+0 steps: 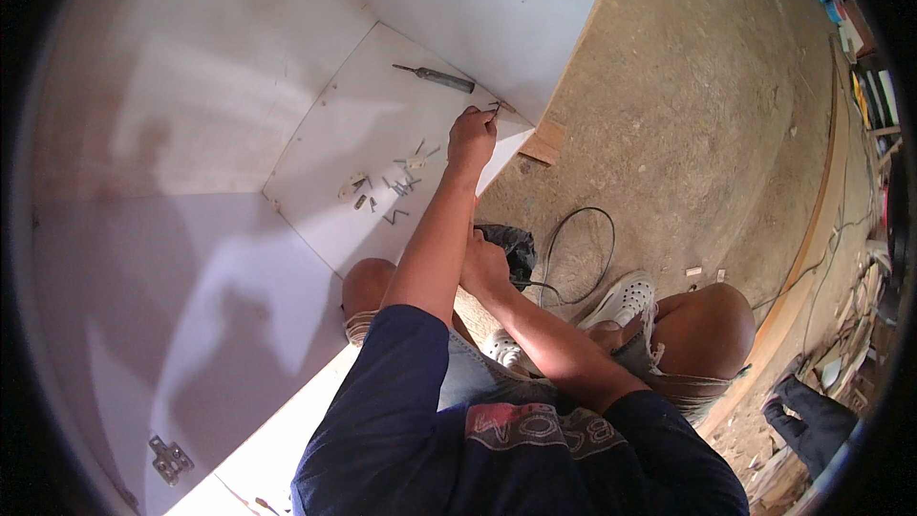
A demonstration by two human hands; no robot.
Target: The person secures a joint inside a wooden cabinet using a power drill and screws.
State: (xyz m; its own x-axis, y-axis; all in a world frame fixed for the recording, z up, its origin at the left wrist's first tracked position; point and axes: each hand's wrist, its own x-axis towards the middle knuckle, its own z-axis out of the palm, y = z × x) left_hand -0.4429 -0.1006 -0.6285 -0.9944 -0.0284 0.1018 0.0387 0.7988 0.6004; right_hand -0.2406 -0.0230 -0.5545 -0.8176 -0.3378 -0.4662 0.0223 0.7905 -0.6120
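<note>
Open cabinet [315, 229], white inside, is the only container I can make out. In it: screwdriver [445, 79], grey handle, tip pointing left; loose screws [401, 186] scattered mid-panel; two pale discs [350, 189] among them. Metal hinge [171, 461] fixed to the lower-left panel.

Surface: white panel, pale light patches, person's shadow across the left side. Wood block [543, 143] by the panel's near right corner, on a rough brown floor [688, 86]. Cable [611, 229] loops on the floor beside a white clog [626, 301]. Far right: long wood strip [812, 258], clutter along the edge, black cloth [812, 425] at lower right.

Left hand [472, 139]: fingers pinched on a small dark piece [496, 108] at the panel's right corner; too small to say what it is. Screwdriver lies just past that hand, to its upper left, untouched. Screws sit left of the wrist, apart from it.

Right hand [485, 263]: curled, below the panel edge, next to a black item [511, 247]. Can't tell if it's gripping that; partly hidden.
</note>
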